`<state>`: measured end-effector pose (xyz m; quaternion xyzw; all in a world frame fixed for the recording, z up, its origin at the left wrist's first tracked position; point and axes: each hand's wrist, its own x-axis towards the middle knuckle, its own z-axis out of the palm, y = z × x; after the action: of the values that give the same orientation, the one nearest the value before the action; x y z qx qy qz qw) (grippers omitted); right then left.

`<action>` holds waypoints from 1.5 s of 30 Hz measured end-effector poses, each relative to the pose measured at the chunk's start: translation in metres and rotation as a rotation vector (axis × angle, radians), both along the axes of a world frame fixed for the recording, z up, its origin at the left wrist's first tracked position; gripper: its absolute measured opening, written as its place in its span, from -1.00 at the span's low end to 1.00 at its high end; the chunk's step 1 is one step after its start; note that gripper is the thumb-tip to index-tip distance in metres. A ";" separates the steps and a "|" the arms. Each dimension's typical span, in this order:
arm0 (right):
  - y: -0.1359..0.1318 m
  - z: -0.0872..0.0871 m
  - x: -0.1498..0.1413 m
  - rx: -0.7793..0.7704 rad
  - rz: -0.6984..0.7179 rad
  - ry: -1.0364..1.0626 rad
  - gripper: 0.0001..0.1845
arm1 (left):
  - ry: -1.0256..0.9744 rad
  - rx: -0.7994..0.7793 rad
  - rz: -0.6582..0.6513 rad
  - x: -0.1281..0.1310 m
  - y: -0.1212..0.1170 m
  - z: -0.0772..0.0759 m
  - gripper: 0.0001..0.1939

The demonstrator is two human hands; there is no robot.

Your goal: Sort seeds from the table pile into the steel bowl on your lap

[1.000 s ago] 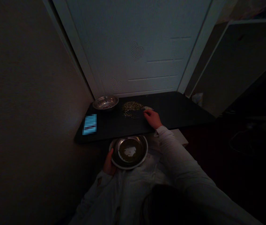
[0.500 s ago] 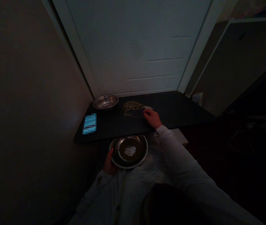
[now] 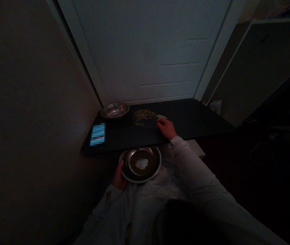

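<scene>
My left hand (image 3: pixel 119 177) grips the left rim of a shiny metal bowl (image 3: pixel 157 168), its thumb over the edge. Small dark greenish grains (image 3: pixel 137 169) lie in that bowl around a bare bright patch. Over the dark tabletop (image 3: pixel 193 119), my right hand (image 3: pixel 165 128) is closed, fingers pinched together; anything between them is too small to make out. Beyond its fingertips sits a little pile of pale pieces (image 3: pixel 161 116). Left of that spreads a larger heap of greenish-yellow seeds or grains (image 3: pixel 145 114), with a few strays in front.
A second metal bowl (image 3: pixel 115 111) stands at the table's back left. In front of it lies a blurred-out bright blue rectangle (image 3: pixel 98 134). A white panel with heart patterns (image 3: pixel 147 75) rises behind the table. A pale box edge (image 3: pixel 196 148) shows under the right front. The light is dim.
Almost nothing differs. My right hand stays beside the pale pieces with only a very slight shift, and my left hand keeps the bowl in the same place.
</scene>
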<state>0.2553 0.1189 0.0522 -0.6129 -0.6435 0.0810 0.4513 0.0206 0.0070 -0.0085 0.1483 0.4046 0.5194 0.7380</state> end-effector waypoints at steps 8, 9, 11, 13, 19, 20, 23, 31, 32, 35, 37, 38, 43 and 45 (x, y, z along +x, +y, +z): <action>-0.001 0.002 0.000 -0.035 -0.016 -0.015 -0.75 | 0.011 0.015 -0.002 0.000 0.000 0.001 -0.73; -0.002 0.002 -0.001 -0.037 -0.007 -0.018 -0.75 | 0.009 0.021 -0.007 0.000 0.000 0.001 -0.73; -0.003 0.004 -0.001 -0.037 0.003 -0.021 -0.76 | 0.008 0.023 -0.006 0.000 0.000 0.000 -0.72; -0.004 0.004 -0.001 -0.038 0.016 -0.022 -0.76 | 0.010 0.020 -0.004 0.000 0.000 -0.001 -0.73; -0.003 0.002 -0.001 -0.018 0.027 -0.033 -0.75 | 0.012 0.009 -0.027 -0.001 0.001 -0.004 -0.73; -0.003 0.002 -0.001 -0.014 0.032 -0.039 -0.75 | 0.010 0.007 -0.025 -0.002 0.001 -0.005 -0.73; -0.005 0.003 -0.002 -0.025 0.071 -0.064 -0.75 | 0.011 0.000 0.005 -0.002 0.002 -0.004 -0.75; -0.002 0.018 0.024 -0.032 0.078 -0.043 -0.73 | 0.004 0.017 -0.007 0.002 0.000 0.001 -0.74; 0.000 0.020 0.030 -0.054 0.050 -0.032 -0.73 | 0.011 0.008 0.001 0.002 0.001 0.000 -0.74; 0.003 0.019 0.042 -0.175 -0.003 -0.051 -0.76 | 0.026 0.013 0.008 0.002 0.002 -0.001 -0.75; 0.003 0.017 0.043 -0.245 -0.025 -0.087 -0.78 | 0.028 0.028 0.001 0.001 0.002 -0.002 -0.75; 0.002 0.015 0.042 -0.264 -0.028 -0.111 -0.79 | 0.030 0.030 -0.007 0.001 0.002 -0.003 -0.74; 0.001 0.014 0.031 -0.291 0.026 -0.239 -0.80 | 0.040 0.024 -0.012 -0.001 0.001 -0.002 -0.75; 0.002 0.016 0.031 -0.287 0.045 -0.287 -0.80 | 0.043 0.033 -0.012 -0.001 0.001 -0.002 -0.75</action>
<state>0.2861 0.1213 0.0687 -0.6618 -0.6965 0.0936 0.2611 0.0193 0.0079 -0.0103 0.1742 0.4109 0.5182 0.7296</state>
